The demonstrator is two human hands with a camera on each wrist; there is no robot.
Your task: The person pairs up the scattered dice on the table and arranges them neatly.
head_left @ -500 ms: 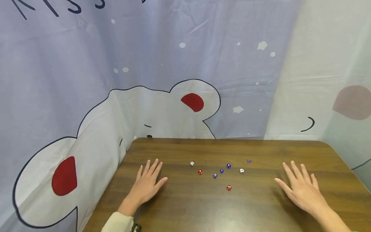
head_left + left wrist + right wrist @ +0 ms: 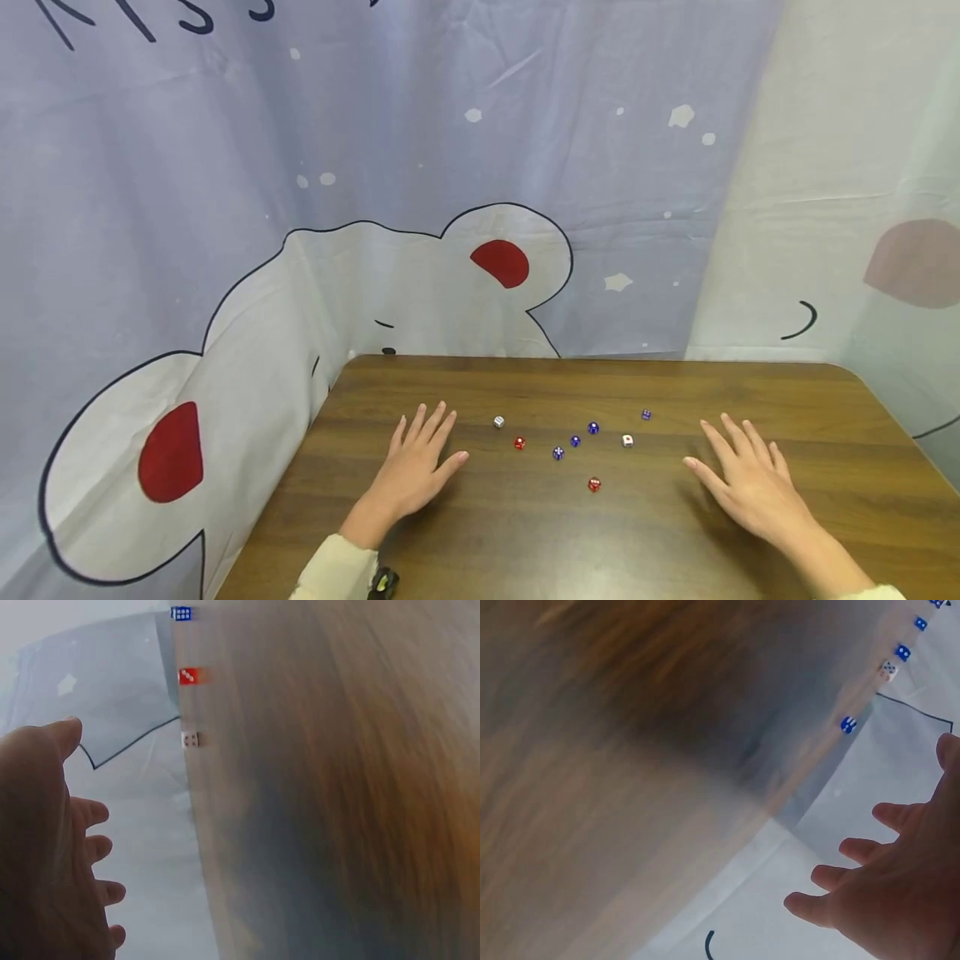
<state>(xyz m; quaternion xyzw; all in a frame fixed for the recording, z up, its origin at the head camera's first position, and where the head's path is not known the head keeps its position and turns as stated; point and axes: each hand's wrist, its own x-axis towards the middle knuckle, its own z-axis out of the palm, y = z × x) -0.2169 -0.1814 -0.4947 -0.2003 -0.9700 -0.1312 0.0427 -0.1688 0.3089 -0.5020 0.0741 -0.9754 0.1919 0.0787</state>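
Several dice lie scattered on the table between my hands. In the head view a white die [image 2: 498, 422] is leftmost, with a red die [image 2: 520, 443] beside it. Blue dice [image 2: 575, 441] form a loose group in the middle, and another red die [image 2: 594, 484] lies nearer to me. On the right are a second white die [image 2: 627, 440] and a blue die [image 2: 647, 414]. My left hand [image 2: 411, 477], fingers spread and holding nothing, hovers left of the leftmost white die. Right of the dice, my right hand [image 2: 757, 492] also hovers with fingers spread and nothing held.
The brown wooden table [image 2: 487, 550] has rounded far corners. Behind it hangs a printed curtain [image 2: 405, 283] with cartoon figures, reaching round both sides. A dark watch-like band [image 2: 384, 582] sits at the left sleeve.
Both hands have moved inward, my left hand to the right and my right hand to the left, so each is closer to the dice. The dice have stayed in place on the table.
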